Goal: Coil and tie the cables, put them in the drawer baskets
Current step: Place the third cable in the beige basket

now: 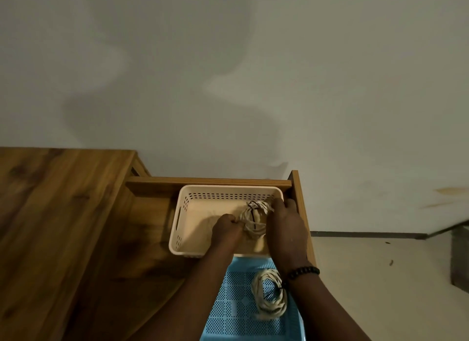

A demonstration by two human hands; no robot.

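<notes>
Both your hands are inside the cream basket [229,189], which sits in the open wooden drawer [299,196]. Your left hand [225,229] has curled fingers pinching the near-left edge of the coiled beige cable [253,220]; your right hand [285,226] wraps over the coil's right side, fingers bent round it. The coil has a dark tie [253,213] across it and sits low in the basket's right half, whether touching the floor I can't tell. A second coiled cable [270,296], also tied, lies in the blue basket [236,315] nearer you, partly under your right wrist with its bead bracelet [303,272]. Wooden tabletop [63,213] on the left.
</notes>
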